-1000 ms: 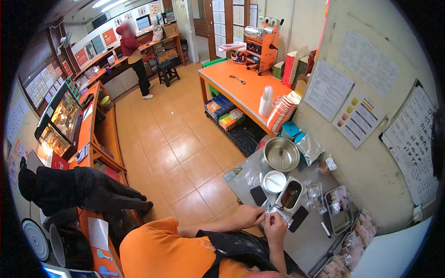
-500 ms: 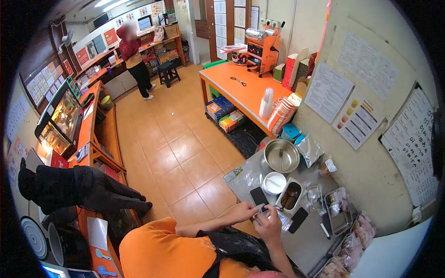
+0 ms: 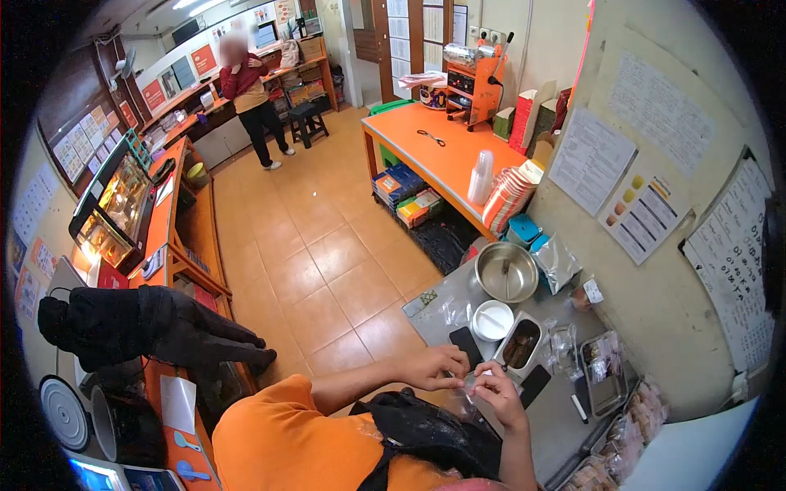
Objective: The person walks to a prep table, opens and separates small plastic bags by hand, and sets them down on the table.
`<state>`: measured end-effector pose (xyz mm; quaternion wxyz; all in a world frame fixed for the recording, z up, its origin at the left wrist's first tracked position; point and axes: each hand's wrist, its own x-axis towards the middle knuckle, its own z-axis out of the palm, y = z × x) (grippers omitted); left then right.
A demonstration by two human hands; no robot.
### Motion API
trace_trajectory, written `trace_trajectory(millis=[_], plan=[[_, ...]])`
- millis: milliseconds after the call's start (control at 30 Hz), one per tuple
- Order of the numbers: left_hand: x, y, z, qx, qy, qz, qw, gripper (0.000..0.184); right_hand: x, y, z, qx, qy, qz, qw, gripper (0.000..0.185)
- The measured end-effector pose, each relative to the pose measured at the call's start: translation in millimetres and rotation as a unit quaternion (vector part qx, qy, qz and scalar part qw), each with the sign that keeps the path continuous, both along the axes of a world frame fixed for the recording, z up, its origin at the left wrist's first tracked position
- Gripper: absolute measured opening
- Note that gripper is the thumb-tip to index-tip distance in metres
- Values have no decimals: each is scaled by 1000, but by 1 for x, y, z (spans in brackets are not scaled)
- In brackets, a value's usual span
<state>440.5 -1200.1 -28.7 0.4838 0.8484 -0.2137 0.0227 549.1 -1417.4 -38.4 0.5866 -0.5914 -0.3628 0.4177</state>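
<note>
My left hand [image 3: 440, 367] and my right hand [image 3: 498, 394] meet over the near edge of the steel counter [image 3: 434, 323]. Between their fingertips is a clear plastic bag [image 3: 460, 403], pinched from both sides; its contents are too small to make out. Just beyond the hands lies a dark flat slab like a phone [image 3: 465, 347], and a second dark slab [image 3: 535, 385] rests right of my right hand. A metal container with brown food [image 3: 519, 345] stands close by, beside a white tub [image 3: 492, 321].
Farther back on the counter are a steel bowl [image 3: 506, 273] and a silver pouch [image 3: 558, 265]. A tray of wrapped packets [image 3: 604, 372] and a marker [image 3: 580, 408] lie to the right. An orange table [image 3: 442, 155] stands ahead. One person [image 3: 244, 82] stands far off; another [image 3: 155, 327] bends at the left.
Both hands have shifted slightly, and the fingers now pinch the plastic closer together. A grey piece and a pale packet seen at the fingers earlier no longer show clearly. The far person has moved an arm.
</note>
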Motion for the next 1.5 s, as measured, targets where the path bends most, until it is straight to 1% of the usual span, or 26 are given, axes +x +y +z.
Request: trace_trajectory(millis=[33, 100, 133, 200, 267, 333, 367, 400, 467, 533, 600, 633, 667, 733, 767, 800, 867, 900, 933, 1000, 1067, 1200, 1267, 1333, 1400, 1500], plan=[[0, -1, -1, 0, 1, 0, 1000, 19, 0, 0, -2, 6, 7, 2, 1000, 13], [0, -5, -7, -204, 46, -29, 978, 20, 0, 0, -11, 9, 5, 6, 1000, 12], [0, -7, -10, -202, 45, -30, 978, 20, 0, 2, -10, 12, 3, 12, 1000, 11], [-4, -15, -20, -367, 134, -11, 920, 22, -3, 0, 1, 53, 13, 1, 999, 12], [-1, -21, -34, -358, 118, 6, 926, 26, -6, -2, 3, 91, 26, -6, 996, 14], [0, -25, -37, -338, 235, -31, 911, 25, -7, -8, -9, 154, 199, -30, 967, 19], [2, -32, -33, -354, 134, -40, 925, 27, -11, -6, -12, 180, 236, -53, 953, 22], [4, -36, -28, -357, 138, -40, 923, 27, -12, -8, -20, 177, 239, -56, 953, 22], [9, -35, -17, -457, 101, -34, 883, 27, -17, -9, -32, 166, 354, -111, 914, 21], [7, -38, -26, -485, 127, -57, 863, 26, -23, -5, -35, 149, 340, -155, 915, 19], [2, -43, -35, -603, 242, -76, 756, 23, -22, -2, -31, 187, 366, -95, 906, 19], [2, -43, -36, -559, 247, -56, 789, 23, -18, -4, -25, 190, 373, -77, 905, 20], [3, -40, -35, -558, 251, -58, 788, 23, -9, -8, -36, 192, 375, -81, 903, 20], [5, -31, -33, -461, 245, -115, 845, 18, -2, -19, -71, 170, 273, -112, 940, 20], [7, -30, -27, -441, 272, -120, 847, 15, -6, -12, -62, 197, 393, -108, 892, 20], [8, -29, -26, -393, 278, -104, 870, 13, -15, -12, -53, 161, 363, -166, 903, 22], [9, -21, -29, -319, 320, -81, 888, 8, -14, -14, -38, 87, 337, -149, 925, 18], [10, -20, -28, -362, 288, -63, 884, 8, -10, -19, -41, 32, 317, -121, 940, 26], [6, -23, -38, -430, 301, 7, 851, 9, -11, -15, -28, 24, 267, -104, 958, 29], [5, -25, -45, -499, 322, -21, 804, 17, -1, -19, -24, 12, 292, -26, 956, 22], [3, -38, -48, -532, 345, -24, 773, 17, 7, -21, -22, 43, 244, 30, 968, 15], [4, -44, -51, -521, 373, 36, 767, 19, 6, -23, -38, 85, 338, 5, 937, 19], [6, -47, -45, -496, 390, 67, 773, 18, 2, -21, -52, 134, 422, -44, 896, 24], [7, -48, -41, -475, 411, 43, 777, 14, -4, -19, -68, 125, 406, -60, 903, 18], [7, -42, -44, -474, 393, 21, 788, 12, -15, -12, -63, 136, 442, -201, 864, 15], [4, -40, -45, -570, 396, 38, 719, 15, -14, -18, -78, 175, 445, -101, 873, 15]])
